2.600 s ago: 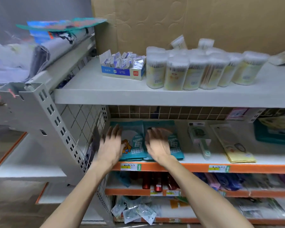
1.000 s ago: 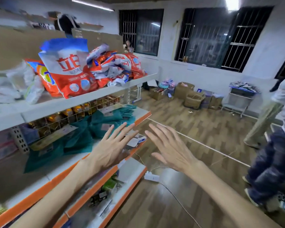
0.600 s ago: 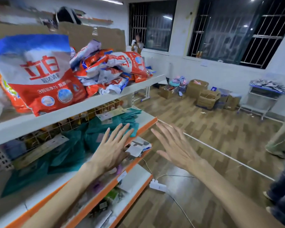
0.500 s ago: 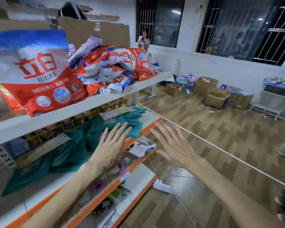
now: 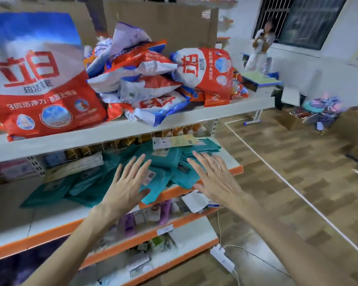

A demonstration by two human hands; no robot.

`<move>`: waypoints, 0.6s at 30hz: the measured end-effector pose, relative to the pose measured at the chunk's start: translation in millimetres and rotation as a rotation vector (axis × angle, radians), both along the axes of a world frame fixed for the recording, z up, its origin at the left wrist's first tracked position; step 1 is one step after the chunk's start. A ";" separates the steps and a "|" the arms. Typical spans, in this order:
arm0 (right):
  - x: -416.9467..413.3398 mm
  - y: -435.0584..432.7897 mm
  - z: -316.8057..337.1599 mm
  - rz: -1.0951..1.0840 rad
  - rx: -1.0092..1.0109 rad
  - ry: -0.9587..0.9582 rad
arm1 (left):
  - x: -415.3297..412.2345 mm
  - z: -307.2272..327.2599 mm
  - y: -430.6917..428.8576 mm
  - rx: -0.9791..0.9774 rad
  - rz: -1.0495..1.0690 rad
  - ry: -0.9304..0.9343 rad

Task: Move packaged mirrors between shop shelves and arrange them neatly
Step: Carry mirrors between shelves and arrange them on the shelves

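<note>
At the right end of the orange-edged shelf (image 5: 235, 169), flat teal plastic packets (image 5: 170, 162) lie heaped; left hand (image 5: 126, 186) and right hand (image 5: 213, 180) spread wide, empty.

Both arms reach forward, palms down. The left hand (image 5: 125, 185) spreads its fingers (image 5: 138, 163) straight; the right hand (image 5: 214, 180) beside it is flat too, fingers straight, holding nothing.

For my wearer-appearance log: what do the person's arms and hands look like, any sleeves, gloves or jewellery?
The left forearm and right forearm are bare to the frame edge, no sleeves showing. The left hand and right hand wear no gloves, and no rings, watch or wristband show. Both hands look long-fingered and slim.
</note>
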State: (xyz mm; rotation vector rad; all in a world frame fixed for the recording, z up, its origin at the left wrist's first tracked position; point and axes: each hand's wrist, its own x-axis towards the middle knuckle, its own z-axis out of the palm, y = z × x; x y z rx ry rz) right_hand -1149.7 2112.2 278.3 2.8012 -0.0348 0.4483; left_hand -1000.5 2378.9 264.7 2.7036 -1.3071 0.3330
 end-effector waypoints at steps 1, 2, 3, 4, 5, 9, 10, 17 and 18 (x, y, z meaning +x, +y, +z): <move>8.3 -7.5 -5.2 0.019 0.022 0.004 | -1.7 -4.2 -1.6 0.010 0.039 0.013; 16.6 -12.9 -10.2 0.040 0.048 0.012 | -3.8 -8.5 -1.7 0.024 0.069 0.015; 25.4 -16.5 -14.5 0.064 0.070 0.018 | -4.4 -12.9 -0.5 0.037 0.092 0.009; 34.3 -18.4 -18.4 0.089 0.087 0.022 | -4.0 -17.4 2.1 0.048 0.116 0.006; 43.7 -20.1 -23.0 0.114 0.098 0.026 | -2.2 -21.9 4.8 0.057 0.144 0.015; 77.1 -26.8 -39.0 0.169 0.114 0.040 | 13.0 -32.9 2.2 0.086 0.241 0.041; 83.0 -30.4 -42.3 0.174 0.108 0.052 | 17.7 -35.7 -2.0 0.092 0.244 0.042; 118.6 -73.6 -37.4 0.181 0.057 0.020 | 59.6 -47.1 -46.6 0.049 0.218 0.025; 122.6 -78.8 -36.2 0.175 0.060 0.023 | 62.4 -46.5 -53.9 0.039 0.204 0.005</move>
